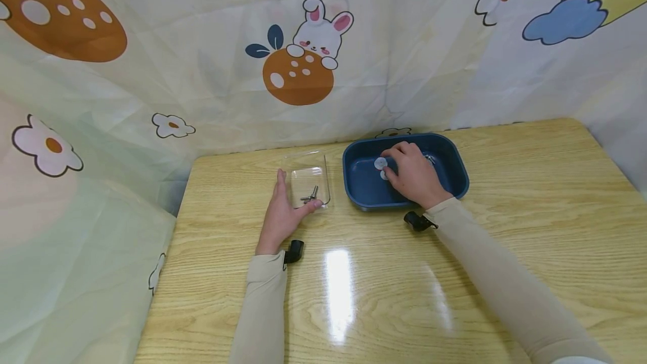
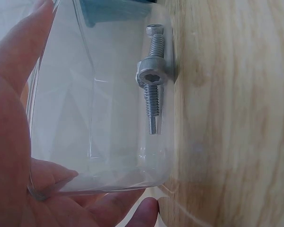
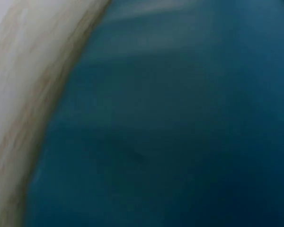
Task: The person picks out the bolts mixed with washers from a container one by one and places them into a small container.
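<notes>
At the left, my left hand [image 1: 283, 215] grips a small clear plastic box [image 1: 326, 176] standing on the table, its thumb at the near corner and its fingers along the left wall. Inside the box lie several hex socket screws [image 2: 153, 78], one with its socket facing the camera. Over a dark blue tray [image 1: 359, 201], my right hand [image 1: 414, 173] reaches in with thumb and index finger at opposite edges of a round pale washer [image 1: 381, 163], pinching it. A second washer [image 1: 384, 175] shows partly beneath the thumb. The right wrist view holds mostly the tray's blurred blue wall [image 3: 146, 104].
Small metal pieces [image 1: 431, 159] lie in the tray's right part, partly behind the right hand. Both containers stand near the back edge of the wooden table [image 1: 384, 296]. A printed curtain [image 1: 404, 72] hangs just behind it. Each wrist carries a black camera [image 1: 294, 251].
</notes>
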A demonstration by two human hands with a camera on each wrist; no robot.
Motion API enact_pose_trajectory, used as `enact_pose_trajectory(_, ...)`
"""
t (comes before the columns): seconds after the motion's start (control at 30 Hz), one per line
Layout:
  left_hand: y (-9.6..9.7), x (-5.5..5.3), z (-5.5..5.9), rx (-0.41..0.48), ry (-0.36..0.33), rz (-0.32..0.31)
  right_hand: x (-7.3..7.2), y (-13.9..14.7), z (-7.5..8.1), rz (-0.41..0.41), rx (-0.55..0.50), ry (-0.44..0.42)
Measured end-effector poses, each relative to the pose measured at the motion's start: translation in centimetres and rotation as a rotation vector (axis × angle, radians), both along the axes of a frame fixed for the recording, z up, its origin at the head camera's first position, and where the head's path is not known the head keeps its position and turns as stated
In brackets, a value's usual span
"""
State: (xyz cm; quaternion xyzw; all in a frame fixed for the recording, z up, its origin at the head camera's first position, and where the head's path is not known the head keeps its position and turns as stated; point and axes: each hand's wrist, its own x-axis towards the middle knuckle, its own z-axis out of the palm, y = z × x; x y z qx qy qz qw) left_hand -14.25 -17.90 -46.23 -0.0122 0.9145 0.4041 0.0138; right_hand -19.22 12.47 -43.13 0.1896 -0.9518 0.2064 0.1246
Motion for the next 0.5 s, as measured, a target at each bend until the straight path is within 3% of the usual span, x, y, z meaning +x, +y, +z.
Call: enact_pose_trajectory(0.5, -0.1, -0.1, -0.1, -0.01, -0.001, -0.004, -1.2, 1.8, -0.6, -0.09, 0.054, -0.115)
